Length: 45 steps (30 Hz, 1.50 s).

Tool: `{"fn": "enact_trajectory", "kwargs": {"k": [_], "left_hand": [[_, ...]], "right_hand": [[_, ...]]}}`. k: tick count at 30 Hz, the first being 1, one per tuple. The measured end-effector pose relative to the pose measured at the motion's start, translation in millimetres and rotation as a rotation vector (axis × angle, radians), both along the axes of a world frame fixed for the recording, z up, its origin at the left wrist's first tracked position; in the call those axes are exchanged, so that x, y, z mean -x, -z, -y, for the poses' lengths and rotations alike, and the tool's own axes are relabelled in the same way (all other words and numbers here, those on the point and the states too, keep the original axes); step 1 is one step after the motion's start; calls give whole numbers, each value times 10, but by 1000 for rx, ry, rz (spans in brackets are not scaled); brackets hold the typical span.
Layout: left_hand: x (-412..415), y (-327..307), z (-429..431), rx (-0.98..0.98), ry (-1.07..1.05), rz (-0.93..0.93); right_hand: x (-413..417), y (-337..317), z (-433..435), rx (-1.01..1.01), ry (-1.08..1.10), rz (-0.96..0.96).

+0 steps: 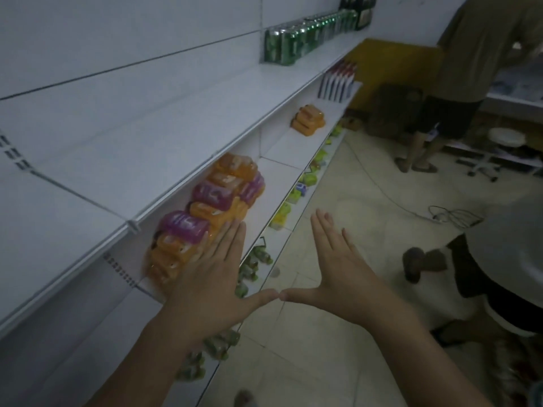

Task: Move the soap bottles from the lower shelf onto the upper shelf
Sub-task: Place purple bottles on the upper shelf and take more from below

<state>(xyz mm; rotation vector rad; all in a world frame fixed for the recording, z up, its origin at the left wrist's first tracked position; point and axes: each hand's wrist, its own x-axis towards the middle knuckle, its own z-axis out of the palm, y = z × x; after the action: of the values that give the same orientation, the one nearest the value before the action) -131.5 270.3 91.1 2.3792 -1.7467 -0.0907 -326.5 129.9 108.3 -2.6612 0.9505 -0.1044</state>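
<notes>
Dim, blurry light, and the labels on the soap bottles (205, 207) are unreadable: orange and purple packs stacked in a row on the lower shelf (279, 171), the near end of the stack covered by the left hand (210, 271) and its back rows tucked under the lip of the upper shelf (152, 136). That left hand is flat, fingers straight and together, laid across the front of the stack; whether it really presses the packs I cannot tell. The right hand (342, 268) is out over the aisle, just as flat and holding nothing, its thumb tip meeting the left thumb tip. Both forearms are cut off at the bottom edge. The upper shelf is a long bare white board running down to a block of green cans (291, 44) at the far end. On the lower shelf there's open board between the big stack and a small orange stack (308, 120), with red-and-white boxes (338, 83) beyond. Lower tiers hold green and yellow packs (293, 195), mostly hidden. Aisle side: tiled floor (338, 362), a cable (446, 214), a standing person (458, 69) cropped at the top, another person (505, 259) cut by the right edge
</notes>
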Motion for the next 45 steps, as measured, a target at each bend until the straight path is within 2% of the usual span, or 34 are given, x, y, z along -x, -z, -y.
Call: {"fn": "enact_trajectory", "kwargs": {"k": [10,26,28,30,32,36,38,40,42,45], "left_hand": [[-1014,408,686,-72,-128,-97],[-1558,1039,846,-56,-724,-304],[-1630,1220,989,24,-770,-478],[-1679,1422,1167,147,-811,-748],[-1723,1554,1366,249,-948,-894],[-1821,1786,1622,408,-1251,-1001],[-1836,1882,1710,431,-1349,-1074],[-1837,1978,1770,485,-1392,-1149],[-1868,2054,1806,574,-1425,-1240],[-1948,2123,1843,687,-1505,-1307]], "right_hand": [[-853,229,861,-3,-66,-24],[-2766,1246,1589,-267,-483,-83],[-2979,1422,1656,-338,-456,-109],[-3137,1550,1706,-440,-458,-93],[-3281,1666,1748,-556,-483,-105],[-3551,1865,1792,-715,-490,-129],[-3644,1911,1786,-786,-478,-185],[-3718,1968,1783,-939,-456,-156],[-3762,2014,1745,-1091,-370,-111],[-3916,2184,1674,-1071,-189,-88]]}}
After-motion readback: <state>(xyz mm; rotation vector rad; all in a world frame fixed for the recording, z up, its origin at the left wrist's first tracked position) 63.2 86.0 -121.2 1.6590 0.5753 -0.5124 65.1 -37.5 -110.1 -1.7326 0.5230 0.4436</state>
